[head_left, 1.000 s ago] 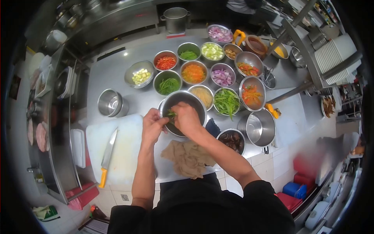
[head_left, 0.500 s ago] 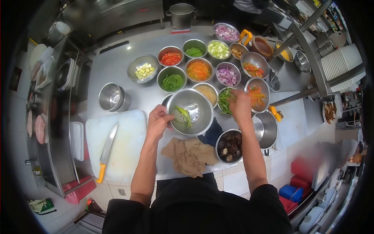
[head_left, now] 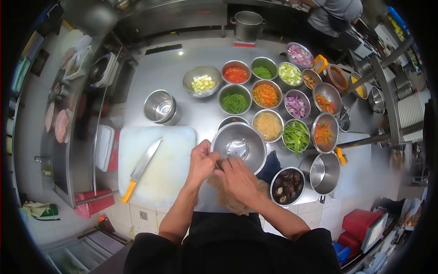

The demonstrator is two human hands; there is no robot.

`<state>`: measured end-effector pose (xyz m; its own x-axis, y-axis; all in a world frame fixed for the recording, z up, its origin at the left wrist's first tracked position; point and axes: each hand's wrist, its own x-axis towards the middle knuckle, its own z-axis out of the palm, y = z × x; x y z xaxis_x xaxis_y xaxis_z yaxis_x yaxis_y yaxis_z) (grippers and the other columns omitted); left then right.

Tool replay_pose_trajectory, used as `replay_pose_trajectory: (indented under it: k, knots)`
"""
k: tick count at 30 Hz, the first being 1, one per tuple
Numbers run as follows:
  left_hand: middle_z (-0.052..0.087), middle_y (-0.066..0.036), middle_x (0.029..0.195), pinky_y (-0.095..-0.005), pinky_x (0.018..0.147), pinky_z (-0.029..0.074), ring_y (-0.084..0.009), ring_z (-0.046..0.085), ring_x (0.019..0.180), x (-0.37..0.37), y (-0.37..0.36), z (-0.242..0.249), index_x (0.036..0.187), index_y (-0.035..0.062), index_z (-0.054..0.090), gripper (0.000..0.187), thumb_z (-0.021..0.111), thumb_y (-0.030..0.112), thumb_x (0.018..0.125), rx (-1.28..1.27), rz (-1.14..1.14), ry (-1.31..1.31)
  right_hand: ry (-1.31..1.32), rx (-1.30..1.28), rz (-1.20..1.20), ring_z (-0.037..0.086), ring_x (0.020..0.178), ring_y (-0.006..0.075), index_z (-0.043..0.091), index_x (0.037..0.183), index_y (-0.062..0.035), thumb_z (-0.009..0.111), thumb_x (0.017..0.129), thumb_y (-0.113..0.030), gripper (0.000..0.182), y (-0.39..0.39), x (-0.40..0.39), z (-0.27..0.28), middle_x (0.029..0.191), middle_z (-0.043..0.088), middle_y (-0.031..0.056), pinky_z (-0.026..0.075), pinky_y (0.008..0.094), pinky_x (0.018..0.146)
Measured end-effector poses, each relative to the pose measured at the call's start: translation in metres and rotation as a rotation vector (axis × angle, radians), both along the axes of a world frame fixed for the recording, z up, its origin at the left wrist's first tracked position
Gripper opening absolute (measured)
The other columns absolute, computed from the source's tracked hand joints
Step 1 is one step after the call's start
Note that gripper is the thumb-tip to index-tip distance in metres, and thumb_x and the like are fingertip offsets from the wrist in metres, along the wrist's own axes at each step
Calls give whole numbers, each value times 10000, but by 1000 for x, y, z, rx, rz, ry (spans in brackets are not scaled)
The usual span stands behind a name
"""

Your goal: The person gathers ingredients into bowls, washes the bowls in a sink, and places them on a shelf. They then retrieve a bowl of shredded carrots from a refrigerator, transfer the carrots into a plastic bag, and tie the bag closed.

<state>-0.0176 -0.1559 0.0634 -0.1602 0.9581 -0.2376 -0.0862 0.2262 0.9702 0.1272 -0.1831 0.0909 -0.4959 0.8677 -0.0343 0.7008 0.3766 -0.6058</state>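
My left hand is closed at the near-left rim of a steel bowl, fingers curled inward. Beside it, my right hand has come in low over the bowl's near edge, its fingers bent and pressed together. A small dark bit shows between the two hands, too hidden to name. The bowl's visible inside is bare metal. Under my right hand lies a crumpled brown cloth. Cut green vegetable pieces fill a bowl to the right, and dark mushrooms sit in another nearby.
A knife rests on the white cutting board at left. Steel bowls hold red peppers, diced carrot, green beans and onion. An empty steel pot stands right. Another person is at the back.
My right hand has left the bowl of green pieces and joined my left hand at the steel bowl. The green pieces seen in that bowl no longer show. The view has shifted left.
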Motion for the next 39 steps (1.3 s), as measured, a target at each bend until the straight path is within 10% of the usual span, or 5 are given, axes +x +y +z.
replay_pose_trajectory:
  k: [10,20,22,32,39]
  knots:
    - [540,-79,588,-268,351,409,-129,498,416,-77,-11,18,671,23,468,98,524,-47,709,-61,266,-89,748,22,-425,407,392,112,455,531,-8,727,784,-158,401,34,-41,-7,445,412,44,315,297,388]
    - [536,-80,572,-306,430,431,-166,525,451,-174,-19,-23,660,30,503,129,598,83,731,-451,-411,340,1077,-851,-682,313,433,25,469,612,-123,741,796,-148,329,55,-32,-38,548,425,-66,233,200,404]
    - [589,-137,641,-362,536,479,-259,582,551,-174,-13,-13,692,6,530,239,668,193,750,-292,-557,858,1163,-945,-708,323,437,27,473,628,-126,721,824,-202,325,43,-29,-48,559,428,-60,229,198,400]
    - [650,-162,927,-381,768,493,-317,623,900,-134,249,5,919,0,589,414,731,332,718,336,-240,1355,1266,-1113,-1089,412,468,72,540,755,-105,672,863,-263,232,-38,-21,-59,629,482,-25,303,194,404]
    - [634,-211,692,-329,477,538,-224,641,524,-142,316,-21,891,-80,592,245,669,48,696,-257,-623,1038,1348,-1010,-1044,421,481,69,540,676,-115,659,872,-209,247,-43,-22,-55,611,473,-30,316,196,410]
